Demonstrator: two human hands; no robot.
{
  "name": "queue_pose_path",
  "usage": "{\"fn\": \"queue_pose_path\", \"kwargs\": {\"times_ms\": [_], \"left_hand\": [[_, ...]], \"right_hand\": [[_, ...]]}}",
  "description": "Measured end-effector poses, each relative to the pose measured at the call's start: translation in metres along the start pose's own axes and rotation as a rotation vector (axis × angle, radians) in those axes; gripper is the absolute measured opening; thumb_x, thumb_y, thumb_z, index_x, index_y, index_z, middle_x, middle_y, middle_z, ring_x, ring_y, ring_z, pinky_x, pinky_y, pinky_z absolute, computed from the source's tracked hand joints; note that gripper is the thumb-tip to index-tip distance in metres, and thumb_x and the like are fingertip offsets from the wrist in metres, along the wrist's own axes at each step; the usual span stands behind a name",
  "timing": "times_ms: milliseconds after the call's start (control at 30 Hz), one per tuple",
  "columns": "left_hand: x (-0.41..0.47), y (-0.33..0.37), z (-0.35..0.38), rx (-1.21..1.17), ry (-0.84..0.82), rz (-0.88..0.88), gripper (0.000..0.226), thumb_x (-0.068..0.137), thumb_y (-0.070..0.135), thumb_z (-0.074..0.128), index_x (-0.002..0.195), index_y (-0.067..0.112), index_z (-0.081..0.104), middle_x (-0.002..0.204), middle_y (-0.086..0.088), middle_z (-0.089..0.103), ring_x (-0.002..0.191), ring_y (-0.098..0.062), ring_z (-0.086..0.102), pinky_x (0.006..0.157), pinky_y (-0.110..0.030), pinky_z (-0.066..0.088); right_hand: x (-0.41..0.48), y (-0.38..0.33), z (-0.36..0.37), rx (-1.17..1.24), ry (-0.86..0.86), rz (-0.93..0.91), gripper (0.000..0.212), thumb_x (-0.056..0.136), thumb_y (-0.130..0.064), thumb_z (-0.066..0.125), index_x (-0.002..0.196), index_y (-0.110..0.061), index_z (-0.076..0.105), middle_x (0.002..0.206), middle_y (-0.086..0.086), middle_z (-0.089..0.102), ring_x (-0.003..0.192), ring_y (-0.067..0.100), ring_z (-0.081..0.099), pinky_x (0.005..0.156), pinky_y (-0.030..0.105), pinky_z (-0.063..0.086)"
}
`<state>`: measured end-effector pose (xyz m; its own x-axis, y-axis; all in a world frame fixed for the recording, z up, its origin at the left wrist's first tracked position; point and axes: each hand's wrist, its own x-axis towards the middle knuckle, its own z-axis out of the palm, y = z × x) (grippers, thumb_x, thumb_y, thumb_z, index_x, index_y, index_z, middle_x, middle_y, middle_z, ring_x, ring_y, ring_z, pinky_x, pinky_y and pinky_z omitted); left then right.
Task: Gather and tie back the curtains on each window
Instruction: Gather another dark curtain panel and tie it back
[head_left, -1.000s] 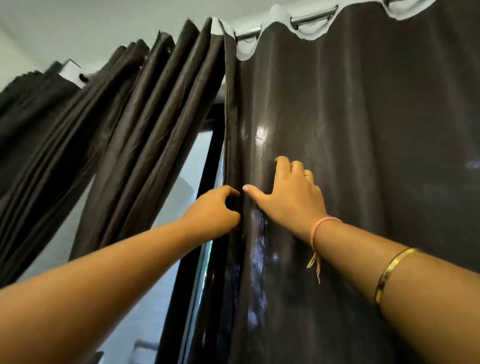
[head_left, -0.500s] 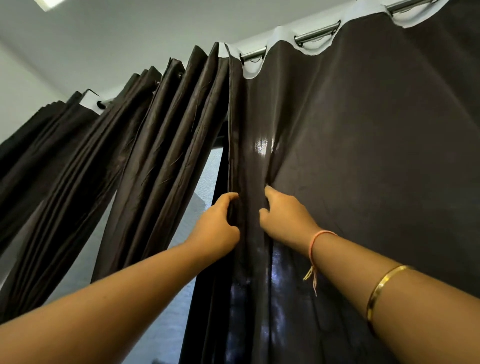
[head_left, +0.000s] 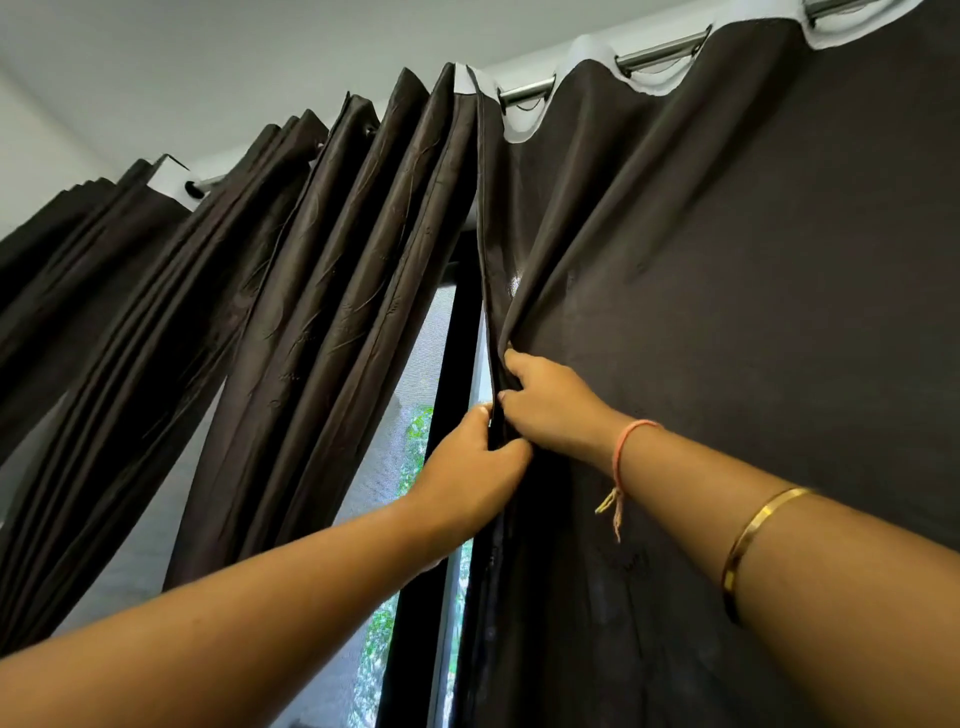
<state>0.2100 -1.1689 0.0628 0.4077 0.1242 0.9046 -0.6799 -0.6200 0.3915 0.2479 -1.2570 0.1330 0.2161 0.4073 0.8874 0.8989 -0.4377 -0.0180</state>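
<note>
At frame centre, the edge of the dark brown satin curtain (head_left: 727, 260) is pinched by the left hand (head_left: 467, 467) and the right hand (head_left: 550, 405).

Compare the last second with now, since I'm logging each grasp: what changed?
The right hand, flat on the curtain before, has closed its fingers on a fold at the edge. The left hand kept its grip on that edge. The gathered curtain alongside stayed put.

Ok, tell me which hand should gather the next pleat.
Probably the right hand: it already lies against the spread curtain, while the left hand pinches the curtain's edge.
</note>
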Motion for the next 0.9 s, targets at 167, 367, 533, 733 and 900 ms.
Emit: {"fn": "queue_pose_path", "kwargs": {"times_ms": [167, 367, 533, 733, 900], "left_hand": [[0.006, -0.007, 0.005, 0.152, 0.031, 0.109, 0.024, 0.081, 0.019, 0.058, 0.093, 0.035, 0.046, 0.087, 0.015, 0.058, 0.082, -0.003, 0.059, 0.078, -0.029, 0.053], [0.004, -0.004, 0.023, 0.227, 0.028, 0.213, 0.047, 0.082, 0.006, 0.051, 0.12, 0.031, 0.044, 0.093, 0.015, 0.057, 0.081, -0.008, 0.058, 0.07, -0.023, 0.052], [0.009, 0.004, 0.032, 0.223, -0.067, 0.189, 0.042, 0.081, 0.002, 0.05, 0.115, 0.026, 0.051, 0.103, -0.006, 0.064, 0.092, -0.026, 0.062, 0.083, -0.044, 0.053], [0.023, 0.034, 0.072, 0.183, -0.116, 0.255, 0.05, 0.076, -0.001, 0.05, 0.116, 0.029, 0.051, 0.103, -0.005, 0.065, 0.092, -0.026, 0.061, 0.08, -0.039, 0.053], [0.024, 0.085, 0.127, 0.067, -0.157, 0.369, 0.045, 0.075, 0.0, 0.051, 0.112, 0.025, 0.055, 0.101, -0.007, 0.066, 0.092, -0.027, 0.062, 0.067, -0.026, 0.047]], "right_hand": [[0.002, 0.0, -0.007, 0.046, 0.132, 0.013, 0.017, 0.086, -0.026, 0.045, 0.072, -0.018, 0.039, 0.076, 0.003, 0.053, 0.074, 0.029, 0.053, 0.061, 0.032, 0.041], [0.003, 0.001, -0.015, -0.28, 0.393, 0.055, 0.05, 0.086, -0.052, 0.054, 0.112, -0.013, 0.036, 0.098, 0.009, 0.059, 0.082, 0.031, 0.055, 0.063, 0.033, 0.035], [0.013, 0.017, -0.047, -0.528, 0.354, 0.043, 0.07, 0.088, -0.019, 0.05, 0.147, -0.024, 0.011, 0.109, 0.014, 0.062, 0.082, 0.031, 0.056, 0.067, 0.036, 0.039], [-0.003, 0.038, -0.106, -0.752, 0.38, 0.072, 0.048, 0.084, -0.016, 0.042, 0.131, -0.026, 0.044, 0.123, 0.017, 0.058, 0.107, 0.04, 0.056, 0.077, 0.038, 0.041], [-0.036, 0.077, -0.18, -0.729, 0.562, 0.23, 0.033, 0.079, -0.018, 0.045, 0.109, -0.014, 0.056, 0.114, 0.023, 0.059, 0.101, 0.045, 0.056, 0.074, 0.038, 0.038]]}}
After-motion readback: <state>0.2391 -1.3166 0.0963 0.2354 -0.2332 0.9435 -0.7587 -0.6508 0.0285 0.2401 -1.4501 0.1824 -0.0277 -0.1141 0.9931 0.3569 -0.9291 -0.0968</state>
